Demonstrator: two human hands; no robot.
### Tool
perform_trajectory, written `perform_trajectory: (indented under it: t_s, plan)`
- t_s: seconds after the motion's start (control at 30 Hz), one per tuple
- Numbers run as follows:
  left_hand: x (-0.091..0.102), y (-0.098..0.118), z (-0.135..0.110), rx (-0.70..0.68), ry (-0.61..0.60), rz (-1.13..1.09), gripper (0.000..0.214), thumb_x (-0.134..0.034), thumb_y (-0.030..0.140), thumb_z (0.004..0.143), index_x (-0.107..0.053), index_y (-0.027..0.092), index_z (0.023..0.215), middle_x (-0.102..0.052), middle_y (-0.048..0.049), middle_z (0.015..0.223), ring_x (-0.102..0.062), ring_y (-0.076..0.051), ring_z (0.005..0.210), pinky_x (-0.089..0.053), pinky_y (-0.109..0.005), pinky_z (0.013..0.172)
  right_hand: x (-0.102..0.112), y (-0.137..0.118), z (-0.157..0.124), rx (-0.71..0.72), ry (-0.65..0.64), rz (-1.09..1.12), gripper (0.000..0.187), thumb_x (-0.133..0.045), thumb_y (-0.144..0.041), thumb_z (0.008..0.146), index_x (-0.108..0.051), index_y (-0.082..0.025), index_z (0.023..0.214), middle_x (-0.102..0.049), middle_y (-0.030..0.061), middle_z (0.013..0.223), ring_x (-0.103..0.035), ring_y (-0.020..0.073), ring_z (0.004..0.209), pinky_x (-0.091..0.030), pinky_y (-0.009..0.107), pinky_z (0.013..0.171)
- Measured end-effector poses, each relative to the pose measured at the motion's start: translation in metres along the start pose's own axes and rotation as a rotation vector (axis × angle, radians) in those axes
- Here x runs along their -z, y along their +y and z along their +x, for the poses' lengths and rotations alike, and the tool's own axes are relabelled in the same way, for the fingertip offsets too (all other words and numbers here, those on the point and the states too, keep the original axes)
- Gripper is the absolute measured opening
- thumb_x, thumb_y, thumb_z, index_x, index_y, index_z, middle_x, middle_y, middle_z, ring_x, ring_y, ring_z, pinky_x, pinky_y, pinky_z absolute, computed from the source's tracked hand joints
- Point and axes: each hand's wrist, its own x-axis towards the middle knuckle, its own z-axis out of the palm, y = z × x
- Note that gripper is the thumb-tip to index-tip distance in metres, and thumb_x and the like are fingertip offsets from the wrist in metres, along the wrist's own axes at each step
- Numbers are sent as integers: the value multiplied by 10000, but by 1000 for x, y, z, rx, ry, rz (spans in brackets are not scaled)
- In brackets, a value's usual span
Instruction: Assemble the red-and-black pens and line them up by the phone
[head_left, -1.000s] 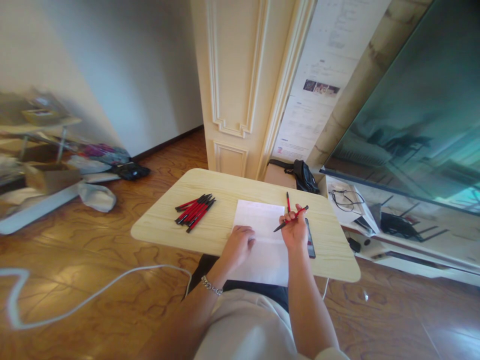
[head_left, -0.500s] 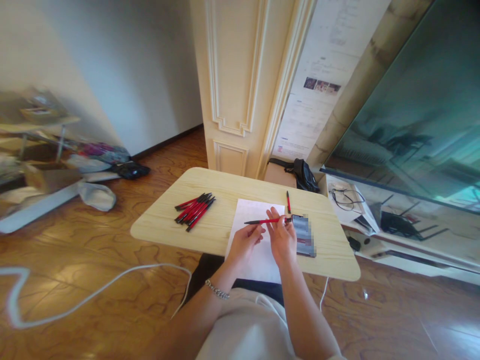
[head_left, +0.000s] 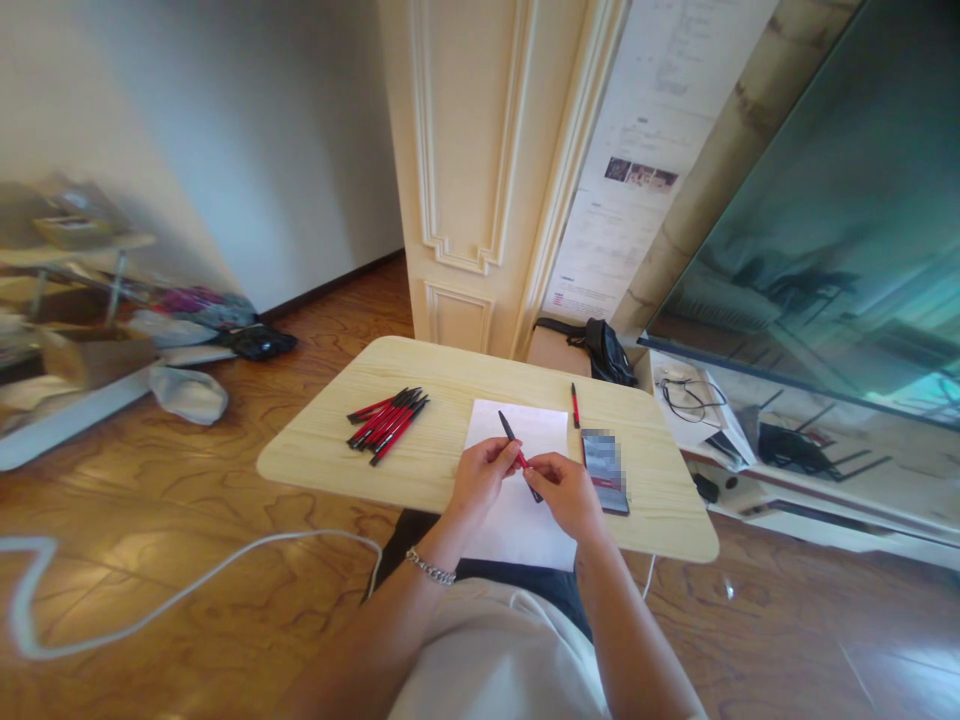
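A red and black pen point(head_left: 513, 442) is held slanted over a white sheet of paper point(head_left: 525, 425) on a small light wooden table point(head_left: 337, 450). My left hand point(head_left: 478, 478) pinches its middle, and my right hand point(head_left: 568, 492) grips its lower end. The fingers of both hands are closed on it. A pile of several red and black pens point(head_left: 386, 419) lies on the table to the left. One more pen point(head_left: 575, 405) lies alone past the paper's far right corner. A phone point(head_left: 604, 470) lies flat just right of my right hand.
A white cable point(head_left: 187, 580) snakes over the wooden floor at the left. Bags and a low shelf point(head_left: 90, 330) crowd the far left. A cream pillar point(head_left: 480, 170) stands behind the table, with a black bag point(head_left: 609, 352) at its foot. A glass panel and low cabinet point(head_left: 787, 440) are on the right.
The pen went from my right hand alone to both hands, and turned from level to slanted. Both hands drew nearer to me. The phone, hidden earlier, is uncovered.
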Motion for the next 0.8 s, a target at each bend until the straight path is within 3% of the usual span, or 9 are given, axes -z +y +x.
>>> perform_trajectory:
  t_s: [0.27,0.6,0.7,0.8]
  plan:
    - [-5,3,5,-69,-17,166,324,-627,468,746,-663,152,811,-660,-31,687,-619,-157,647,-505,-266,632,5,-12,1,33,40,-124,193,-619,-361,760,-691,-217,866,-677,22,706,-595,157,617,-430,262,558]
    - [-15,8,10,-68,-81,137,326,-597,465,776,-676,149,782,-670,-37,706,-616,-147,642,-503,-253,625,20,-13,14,49,-72,-159,210,-601,-364,775,-693,-203,872,-698,25,731,-621,158,619,-454,261,563]
    - [-14,8,10,-24,-62,111,356,-632,446,758,-683,138,929,-695,-64,796,-630,-150,671,-521,-270,657,36,-3,34,64,-54,-214,224,-612,-372,759,-704,-196,863,-701,28,734,-620,159,620,-457,258,563]
    - [-7,6,6,-2,-33,119,416,-669,431,730,-670,127,1015,-703,-85,843,-642,-160,705,-531,-286,683,66,16,74,-15,107,-234,264,-634,-372,728,-703,-171,885,-701,40,723,-626,178,622,-465,267,563]
